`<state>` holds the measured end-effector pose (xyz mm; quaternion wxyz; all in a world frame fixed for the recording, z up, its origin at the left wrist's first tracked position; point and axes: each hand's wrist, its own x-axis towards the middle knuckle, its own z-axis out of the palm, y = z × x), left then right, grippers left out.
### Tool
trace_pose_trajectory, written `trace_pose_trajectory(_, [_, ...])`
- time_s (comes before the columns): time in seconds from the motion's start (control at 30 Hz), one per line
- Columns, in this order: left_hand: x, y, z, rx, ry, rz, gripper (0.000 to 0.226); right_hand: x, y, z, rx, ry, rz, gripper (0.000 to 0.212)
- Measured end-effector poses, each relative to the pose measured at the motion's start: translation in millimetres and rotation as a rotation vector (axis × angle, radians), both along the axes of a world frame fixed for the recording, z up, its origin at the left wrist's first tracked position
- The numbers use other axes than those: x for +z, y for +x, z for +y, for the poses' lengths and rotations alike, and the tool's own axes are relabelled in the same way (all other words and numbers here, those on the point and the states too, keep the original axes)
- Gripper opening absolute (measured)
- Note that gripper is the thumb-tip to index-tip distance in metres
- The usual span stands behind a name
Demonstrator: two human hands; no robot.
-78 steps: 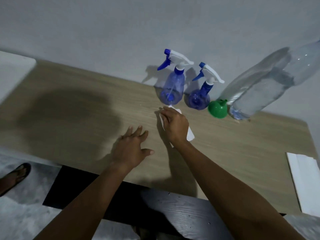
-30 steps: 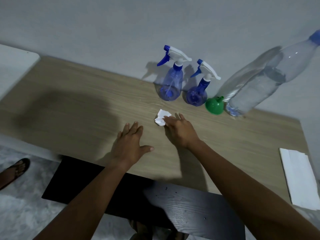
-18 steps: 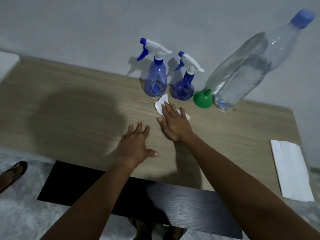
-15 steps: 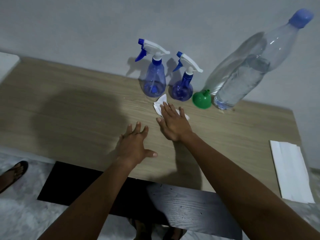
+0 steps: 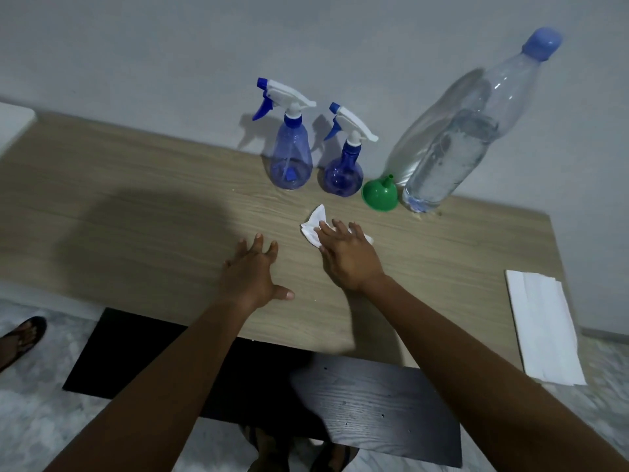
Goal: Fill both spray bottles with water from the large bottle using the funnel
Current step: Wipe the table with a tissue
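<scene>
- The wooden tabletop [image 5: 136,199] fills the middle of the frame, with a grey wall behind it.
- A black wood-grain panel [image 5: 374,403] lies below the table's near edge, at lower centre.
- The large bottle [image 5: 452,148], clear plastic with a blue cap screwed on, stands at upper right against the wall. Water fills it to roughly two-thirds.
- A stack of folded white paper [image 5: 541,325] lies at the right edge of the table.
- The left hand [image 5: 252,277] rests flat on the table at centre, fingers spread, holding nothing.
- The right hand [image 5: 347,257] lies beside it, straight fingers pressing down on the tissue.
- The taller spray bottle [image 5: 291,158], translucent blue with its trigger head on, stands at upper centre. I cannot tell its water level.
- The shorter spray bottle [image 5: 343,172] stands just right of it, head also on, its level unclear.
- The green funnel [image 5: 379,195] sits between the shorter sprayer and the large bottle, spout upward.
- The crumpled white tissue [image 5: 315,226] lies in front of the sprayers, partly under the fingers.
</scene>
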<state>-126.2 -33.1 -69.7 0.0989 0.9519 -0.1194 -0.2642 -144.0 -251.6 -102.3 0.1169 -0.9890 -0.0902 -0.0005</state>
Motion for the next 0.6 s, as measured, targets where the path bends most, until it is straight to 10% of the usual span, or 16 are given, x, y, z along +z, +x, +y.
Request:
trace_pose_trajectory(0.4, [0.8,-5.8,-69.2,-0.115,-0.008,-0.036,0.107,31.6,-21.0,-54.2,-0.476,0.692,-0.089,0.021])
trace_pose_trajectory(0.6, [-0.7,-3.1,-72.4,-0.037,-0.075,0.026,0.110,42.2,-13.2,-69.6,-0.491,0.379,-0.199,0.026])
